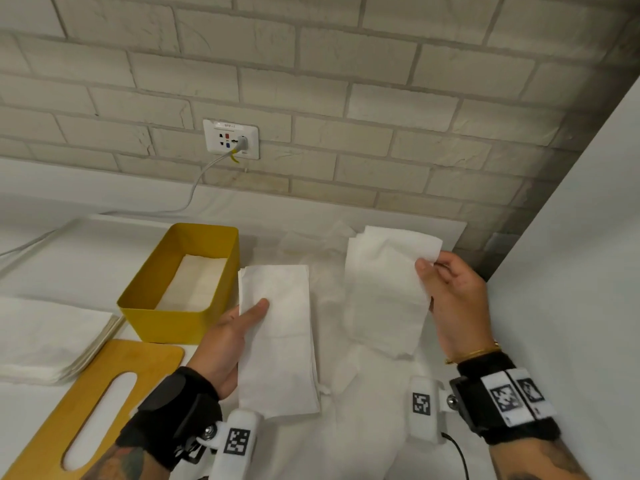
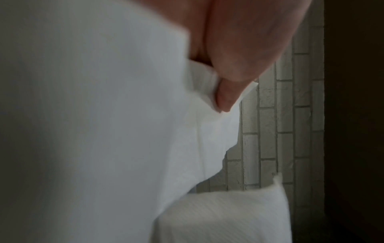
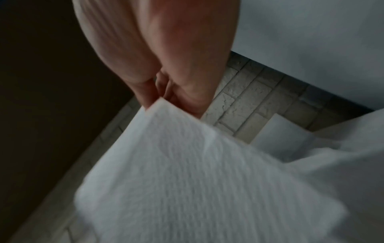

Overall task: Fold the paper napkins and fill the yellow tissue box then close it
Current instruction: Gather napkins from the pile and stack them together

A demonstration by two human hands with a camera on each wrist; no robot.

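- L hand [image 1: 230, 336] grips a folded napkin stack [image 1: 277, 337], thumb on top, fingers under; stack held just right of the box, long side running away from the person.
- L wrist view: thumb [image 2: 226, 97] presses into the napkin edge [image 2: 124, 131]; rest blurred.
- R hand [image 1: 450, 303] pinches a second napkin [image 1: 384, 289] at its far right corner, thumb vs fingers; the sheet hangs loose, crumpled, well right of the box.
- R wrist view: fingers [image 3: 187, 92] close on the napkin corner [image 3: 187, 172], brick wall [image 3: 245, 98] behind.
- Yellow box [image 1: 180, 292] open on the tabletop [image 1: 381, 427], left of centre; a few white napkins lie flat inside, level low.
- Lid [image 1: 86, 407], wooden w/ an oval slot, lies flat on the tabletop, near side of the box, touching or just beside it — can't tell.
- Unfolded napkin pile [image 1: 48, 337] far left, beside the lid.
- More loose napkins [image 1: 322, 247] spread on the tabletop btwn the hands and behind.
- Wall socket [image 1: 230, 138] w/ a white cable [image 1: 197, 181] plugged in, above the box.
- Both wrists wear black straps w/ marker tags [image 1: 237, 441].
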